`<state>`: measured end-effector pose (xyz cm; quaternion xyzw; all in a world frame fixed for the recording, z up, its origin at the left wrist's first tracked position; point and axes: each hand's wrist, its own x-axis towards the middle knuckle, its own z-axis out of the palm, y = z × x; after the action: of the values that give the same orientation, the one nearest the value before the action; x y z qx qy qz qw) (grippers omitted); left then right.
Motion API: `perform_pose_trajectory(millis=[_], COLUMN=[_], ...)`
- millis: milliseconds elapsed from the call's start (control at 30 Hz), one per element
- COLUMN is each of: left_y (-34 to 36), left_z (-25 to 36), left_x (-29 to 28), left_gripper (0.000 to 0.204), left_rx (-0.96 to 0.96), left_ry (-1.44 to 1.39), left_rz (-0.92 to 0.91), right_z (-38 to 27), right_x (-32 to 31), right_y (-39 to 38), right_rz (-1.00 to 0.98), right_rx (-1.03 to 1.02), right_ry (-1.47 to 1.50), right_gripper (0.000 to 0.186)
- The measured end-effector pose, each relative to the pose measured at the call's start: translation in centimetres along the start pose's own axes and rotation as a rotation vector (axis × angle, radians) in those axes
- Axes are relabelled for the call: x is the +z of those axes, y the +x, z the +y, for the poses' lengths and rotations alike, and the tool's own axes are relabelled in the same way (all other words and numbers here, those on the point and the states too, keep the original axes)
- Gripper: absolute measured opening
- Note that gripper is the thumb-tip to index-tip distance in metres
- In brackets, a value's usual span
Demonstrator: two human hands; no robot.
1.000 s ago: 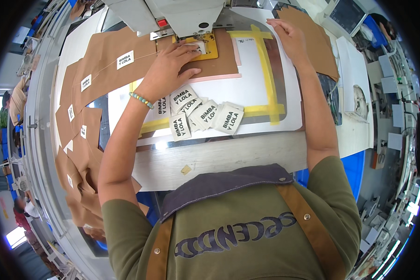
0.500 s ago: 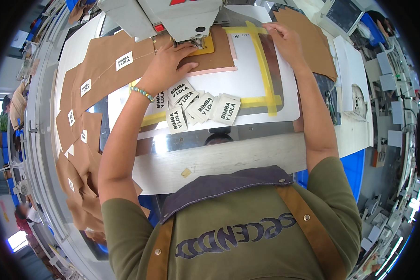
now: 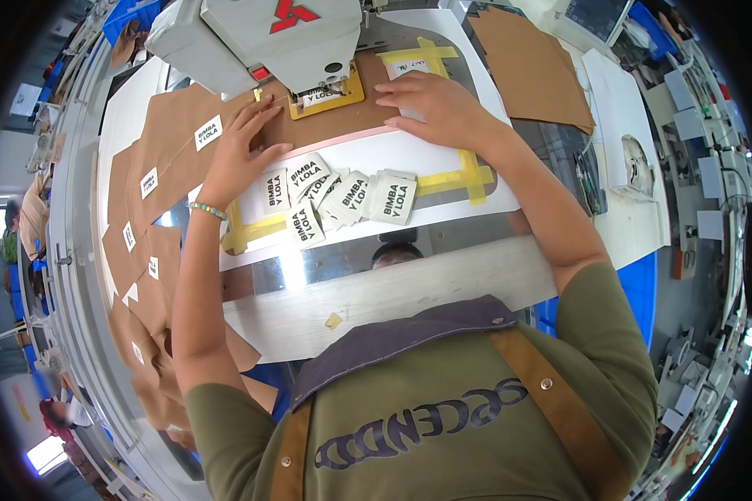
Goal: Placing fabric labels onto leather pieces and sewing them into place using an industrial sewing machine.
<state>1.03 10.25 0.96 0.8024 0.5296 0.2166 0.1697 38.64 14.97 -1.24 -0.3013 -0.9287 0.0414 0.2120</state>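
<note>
My left hand [image 3: 241,140] rests palm-down with fingers apart on brown material [image 3: 317,128], left of a yellow frame [image 3: 334,110] under the sewing machine head [image 3: 276,42]. The frame surrounds a white printed label [image 3: 316,95], partly hidden by the presser parts. My right hand [image 3: 430,108] lies with spread fingers at the right end of that brown piece, beside the frame, on a yellow-taped template [image 3: 476,188]. Below both hands lies an overlapping pile of white printed labels [image 3: 353,196]. A long brown piece bearing white labels [image 3: 167,117] extends leftward from my left hand.
Brown sheets [image 3: 526,67] are stacked at upper right, near a screen [image 3: 591,17] and white holder [image 3: 622,125]. A blue bin [image 3: 639,301] sits below the table's right side. Brown pieces [image 3: 138,326] drape at lower left; a co-worker [image 3: 63,413] is at far left.
My left hand has moved left and down from the yellow frame. My right hand has moved left and down from the template's upper corner to beside the frame. More of the framed label shows.
</note>
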Motion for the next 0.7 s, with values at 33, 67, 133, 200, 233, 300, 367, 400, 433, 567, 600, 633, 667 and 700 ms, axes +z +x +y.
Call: perform_pose_trajectory(millis=[33,67,133,200,233,300,367,400,433,567,600,633,667,700], left_y=[-0.2,-0.2,-0.1,0.3,0.4,0.5,0.4,0.4,0.5,0.8,1.0,1.2,1.4,1.5], left_z=[-1.2,-1.7,-2.7,-2.7,-2.7,-2.7,-2.3,-2.0,-1.7,0.3,0.7,1.2,1.6,1.7], left_x=[-0.3,-0.5,-0.5,-0.6,-0.5,-0.3,0.1,0.4,0.8,2.3,2.5,2.6,2.8,2.8], left_gripper=[0.064,0.065,0.067,0.068,0.068,0.06,0.054,0.048,0.048,0.037,0.036,0.035,0.034,0.034], left_rx=[0.001,0.047,0.092,0.086,0.084,0.103,0.092,0.083,0.082,0.285,0.295,0.304,0.3,0.301], left_ry=[0.002,0.027,0.051,0.068,0.066,0.083,0.12,0.157,0.155,0.367,0.343,0.32,0.335,0.334], left_rz=[0.001,-0.01,-0.021,-0.044,-0.044,-0.019,0.007,0.032,0.03,0.129,0.113,0.097,0.112,0.113], right_z=[-0.3,-0.7,-1.2,-1.4,-1.4,-1.4,-1.6,-1.9,-2.1,-4.1,-4.1,-4.1,-4.1,-4.1], right_x=[0.1,0.1,0.0,-0.3,-0.2,-0.2,-0.6,-0.8,-1.2,-2.3,-2.2,-2.1,-2.2,-2.3], right_y=[0.2,0.5,0.8,0.8,0.7,0.5,0.4,0.4,0.3,0.0,-0.5,-0.8,-1.0,-1.1], right_rz=[0.002,-0.024,-0.051,-0.086,-0.088,-0.086,-0.087,-0.087,-0.088,-0.132,-0.038,-0.041,0.037,0.115], right_rx=[-0.001,0.039,0.078,0.089,0.088,0.069,0.05,0.032,0.033,-0.023,-0.068,-0.069,-0.085,-0.101], right_ry=[0.0,-0.011,-0.021,-0.033,-0.033,-0.041,-0.052,-0.062,-0.061,-0.252,-0.289,-0.288,-0.266,-0.245], right_gripper=[0.038,0.039,0.04,0.042,0.042,0.044,0.046,0.047,0.047,0.036,0.031,0.031,0.028,0.026])
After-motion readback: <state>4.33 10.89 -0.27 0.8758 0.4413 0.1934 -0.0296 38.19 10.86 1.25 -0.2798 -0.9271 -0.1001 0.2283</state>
